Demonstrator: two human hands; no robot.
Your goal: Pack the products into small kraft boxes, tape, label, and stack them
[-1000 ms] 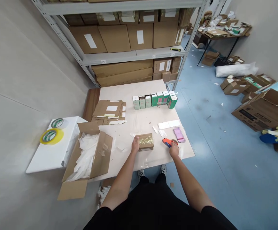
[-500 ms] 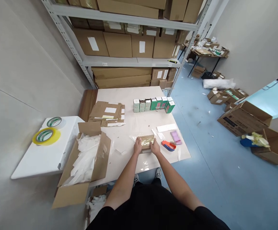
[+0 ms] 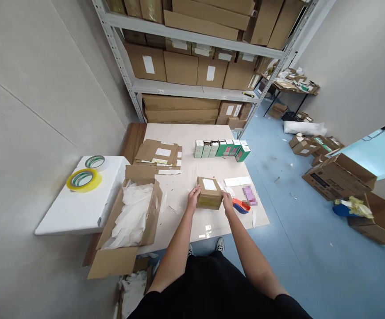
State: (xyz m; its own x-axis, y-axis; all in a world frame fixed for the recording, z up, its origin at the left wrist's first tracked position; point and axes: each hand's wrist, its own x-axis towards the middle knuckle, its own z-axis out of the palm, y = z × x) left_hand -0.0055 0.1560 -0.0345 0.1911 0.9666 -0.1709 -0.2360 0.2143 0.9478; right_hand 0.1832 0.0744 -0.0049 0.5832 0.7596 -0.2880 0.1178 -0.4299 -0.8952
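Clasping small brown box (image 3: 209,193) on its two sides, left hand (image 3: 193,199) and right hand (image 3: 227,202), fingers curled against cardboard

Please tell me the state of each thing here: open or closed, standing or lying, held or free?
small box: closed, label up, held between left hand and right hand.
large carton: open, flaps out, white bags inside.
tape dispenser: lying on the table, free.
green boxes: standing in a row.
flat cartons: folded, stacked.
tape rolls: lying flat on the side table.
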